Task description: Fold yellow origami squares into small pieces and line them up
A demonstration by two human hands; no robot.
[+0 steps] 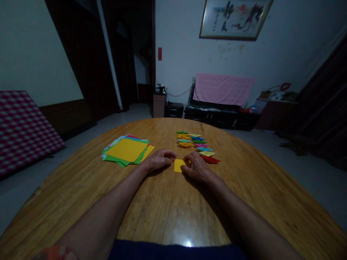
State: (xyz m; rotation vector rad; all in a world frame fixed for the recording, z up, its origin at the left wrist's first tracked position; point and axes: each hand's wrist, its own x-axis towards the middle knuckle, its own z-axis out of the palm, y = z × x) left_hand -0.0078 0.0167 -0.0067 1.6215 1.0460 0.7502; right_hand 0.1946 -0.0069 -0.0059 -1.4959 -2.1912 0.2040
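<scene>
A small piece of folded yellow paper point(178, 165) lies on the table in front of me, between my two hands. My right hand point(199, 168) grips its right side, thumb on top and fingers bent over the far edge. At the upper left corner of the paper is my left hand point(162, 159), its fingers curled together and the tips touching that corner. Beyond my right hand stand folded paper boats in two rows, among them a red boat point(210, 159) close to the knuckles and an orange boat point(185, 144).
Left of my left hand lies a fanned stack of coloured paper squares point(127, 150), a yellow one uppermost. The round wooden table point(151, 224) reaches out to both sides. Past it stand a low black cabinet point(211, 115) and a pink cloth point(223, 88); a checked cloth point(24, 130) hangs at left.
</scene>
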